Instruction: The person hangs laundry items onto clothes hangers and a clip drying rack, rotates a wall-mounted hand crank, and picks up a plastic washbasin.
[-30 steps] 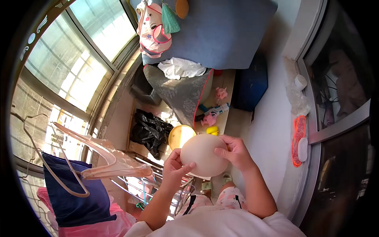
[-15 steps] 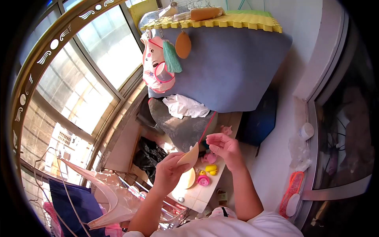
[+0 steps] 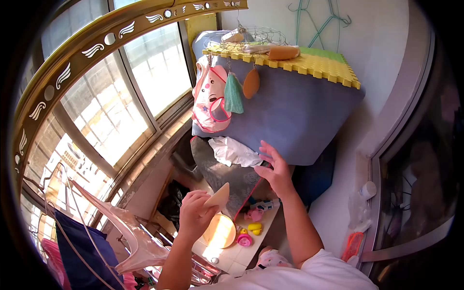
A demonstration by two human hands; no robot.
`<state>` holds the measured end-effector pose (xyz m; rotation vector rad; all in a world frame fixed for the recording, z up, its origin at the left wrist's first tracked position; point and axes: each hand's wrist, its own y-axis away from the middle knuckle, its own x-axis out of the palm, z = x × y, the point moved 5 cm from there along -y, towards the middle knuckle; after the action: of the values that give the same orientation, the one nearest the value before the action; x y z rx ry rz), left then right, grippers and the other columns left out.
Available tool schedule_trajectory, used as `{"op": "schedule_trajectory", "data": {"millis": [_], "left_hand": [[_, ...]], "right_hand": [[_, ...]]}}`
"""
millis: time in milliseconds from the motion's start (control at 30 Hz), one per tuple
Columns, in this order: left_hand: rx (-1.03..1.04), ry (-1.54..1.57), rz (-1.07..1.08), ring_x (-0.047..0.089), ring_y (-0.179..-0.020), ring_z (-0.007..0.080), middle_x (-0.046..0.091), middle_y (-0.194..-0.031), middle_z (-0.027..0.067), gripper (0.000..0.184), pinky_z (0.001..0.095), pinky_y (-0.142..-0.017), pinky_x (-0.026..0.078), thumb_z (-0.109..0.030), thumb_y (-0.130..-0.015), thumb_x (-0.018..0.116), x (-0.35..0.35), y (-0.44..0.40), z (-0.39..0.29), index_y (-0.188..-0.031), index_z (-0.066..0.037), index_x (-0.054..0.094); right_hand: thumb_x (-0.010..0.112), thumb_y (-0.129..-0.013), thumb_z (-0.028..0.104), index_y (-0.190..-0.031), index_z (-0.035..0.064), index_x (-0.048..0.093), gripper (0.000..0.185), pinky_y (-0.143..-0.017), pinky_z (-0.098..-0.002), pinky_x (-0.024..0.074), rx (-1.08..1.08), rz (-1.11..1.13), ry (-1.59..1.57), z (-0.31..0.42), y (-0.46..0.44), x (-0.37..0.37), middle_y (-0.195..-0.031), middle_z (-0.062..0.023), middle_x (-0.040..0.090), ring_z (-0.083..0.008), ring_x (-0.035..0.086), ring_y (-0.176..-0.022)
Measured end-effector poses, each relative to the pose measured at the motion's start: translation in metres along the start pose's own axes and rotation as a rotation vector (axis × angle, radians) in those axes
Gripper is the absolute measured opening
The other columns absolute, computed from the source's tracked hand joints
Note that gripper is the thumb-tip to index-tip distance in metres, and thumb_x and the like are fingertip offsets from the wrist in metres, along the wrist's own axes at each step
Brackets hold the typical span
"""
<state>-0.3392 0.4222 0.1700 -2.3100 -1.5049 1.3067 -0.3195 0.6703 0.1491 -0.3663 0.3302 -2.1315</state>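
My left hand (image 3: pixel 194 212) pinches a thin beige pad (image 3: pixel 218 197) with a pointed upper end. Beside it my right hand (image 3: pixel 275 170) is raised with nothing in it, its fingers spread. Just past that hand's fingertips, a crumpled white cloth (image 3: pixel 234 152) lies on a dark grey cover with red edging (image 3: pixel 229 181). From the yellow foam mat's edge (image 3: pixel 319 67) hang a brown oval pad (image 3: pixel 251 83), a green cloth (image 3: pixel 234 94) and a white and pink bag with an animal face (image 3: pixel 211 99).
Below my hands are a round pale disc (image 3: pixel 220 231) and yellow (image 3: pixel 254 227) and pink toys (image 3: pixel 244 238) on tiles. A wire rack (image 3: pixel 261 38) lies on the mat. Left stand windows (image 3: pixel 111 106) and a hanging pale cloth (image 3: pixel 128 232). A glass door (image 3: pixel 418 193) is right.
My right hand has moved up, away from the left, and its fingers have spread. The left hand still holds the beige pad. The view has tilted upward, showing more wall and green hangers.
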Motion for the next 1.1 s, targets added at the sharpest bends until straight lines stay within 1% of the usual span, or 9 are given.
{"op": "schedule_trajectory", "data": {"millis": [100, 333, 433, 533, 767, 800, 833, 933, 1100], "left_hand": [[-0.059, -0.032, -0.037, 0.058, -0.097, 0.0257, 0.066, -0.089, 0.0076, 0.024, 0.0339, -0.084, 0.047, -0.007, -0.065, 0.072, 0.001, -0.008, 0.010, -0.088, -0.003, 0.068], [-0.144, 0.046, -0.165, 0.057, -0.097, 0.0279, 0.064, -0.088, 0.0074, 0.022, 0.0359, -0.084, 0.045, -0.007, -0.066, 0.072, 0.042, -0.075, 0.008, -0.087, -0.003, 0.067], [-0.112, 0.023, -0.214, 0.058, -0.097, 0.0269, 0.065, -0.087, 0.0071, 0.021, 0.0356, -0.084, 0.046, -0.006, -0.066, 0.072, 0.049, -0.119, -0.011, -0.086, -0.002, 0.067], [-0.089, -0.021, -0.239, 0.058, -0.095, 0.0259, 0.065, -0.087, 0.0067, 0.019, 0.0348, -0.083, 0.046, -0.005, -0.066, 0.072, 0.054, -0.148, -0.019, -0.084, -0.002, 0.067], [-0.225, -0.010, -0.266, 0.056, -0.095, 0.0219, 0.064, -0.094, 0.0090, 0.018, 0.0322, -0.084, 0.043, -0.002, -0.070, 0.070, 0.052, -0.145, -0.006, -0.087, 0.002, 0.066], [-0.202, -0.023, -0.291, 0.057, -0.089, 0.0227, 0.064, -0.091, 0.0093, 0.019, 0.0324, -0.080, 0.045, -0.003, -0.068, 0.070, 0.049, -0.143, -0.006, -0.085, 0.001, 0.066], [-0.178, -0.038, -0.319, 0.059, -0.083, 0.0235, 0.064, -0.087, 0.0096, 0.019, 0.0327, -0.077, 0.046, -0.005, -0.066, 0.071, 0.046, -0.140, -0.006, -0.083, 0.000, 0.066], [-0.185, -0.011, -0.337, 0.059, -0.080, 0.0234, 0.064, -0.087, 0.0093, 0.017, 0.0319, -0.075, 0.046, -0.005, -0.067, 0.070, 0.038, -0.124, -0.004, -0.083, 0.000, 0.066], [-0.221, 0.015, -0.356, 0.058, -0.079, 0.0225, 0.064, -0.085, 0.0094, 0.016, 0.0311, -0.073, 0.045, -0.005, -0.068, 0.070, 0.025, -0.101, -0.002, -0.082, 0.001, 0.066]], "right_hand": [[0.057, -0.085, 0.004, -0.111, -0.0006, 0.057, 0.026, -0.069, -0.0272, 0.0510, 0.080, 0.033, -0.140, -0.006, -0.051, 0.000, -0.097, -0.0088, 0.061, -0.0145, 0.061, -0.081], [0.060, -0.088, 0.013, -0.118, -0.0009, 0.054, 0.034, -0.055, -0.0230, 0.0500, -0.031, 0.145, -0.391, 0.022, -0.185, 0.023, -0.093, -0.0082, 0.062, -0.0124, 0.061, -0.067], [0.059, -0.089, 0.012, -0.138, 0.0014, 0.028, 0.060, -0.054, -0.0230, 0.0497, 0.039, 0.183, -0.566, 0.031, -0.240, 0.039, -0.096, -0.0111, 0.062, -0.0136, 0.062, -0.066], [0.060, -0.088, 0.012, -0.140, 0.0024, 0.020, 0.067, -0.054, -0.0249, 0.0503, 0.127, 0.187, -0.773, 0.036, -0.278, 0.051, -0.099, -0.0141, 0.062, -0.0161, 0.062, -0.065], [0.060, -0.085, 0.011, -0.117, -0.0009, 0.044, 0.037, -0.053, -0.0273, 0.0534, 0.242, -0.067, -1.001, 0.035, -0.316, 0.058, -0.098, -0.0159, 0.063, -0.0199, 0.062, -0.064], [0.061, -0.084, 0.010, -0.133, -0.0023, 0.028, 0.060, -0.054, -0.0265, 0.0541, 0.246, -0.083, -1.034, 0.035, -0.318, 0.058, -0.095, -0.0148, 0.061, -0.0210, 0.060, -0.062], [0.061, -0.084, 0.010, -0.133, -0.0023, 0.028, 0.060, -0.054, -0.0265, 0.0541, 0.249, -0.076, -1.034, 0.036, -0.319, 0.059, -0.095, -0.0148, 0.061, -0.0210, 0.060, -0.062], [0.060, -0.085, 0.010, -0.115, 0.0008, 0.047, 0.035, -0.056, -0.0284, 0.0535, 0.331, -0.145, -1.042, 0.032, -0.323, 0.064, -0.097, -0.0132, 0.060, -0.0216, 0.060, -0.067], [0.061, -0.085, 0.010, -0.106, 0.0016, 0.055, 0.024, -0.056, -0.0271, 0.0501, 0.363, -0.050, -0.958, 0.049, -0.288, 0.084, -0.091, -0.0090, 0.060, -0.0179, 0.059, -0.069]]}}
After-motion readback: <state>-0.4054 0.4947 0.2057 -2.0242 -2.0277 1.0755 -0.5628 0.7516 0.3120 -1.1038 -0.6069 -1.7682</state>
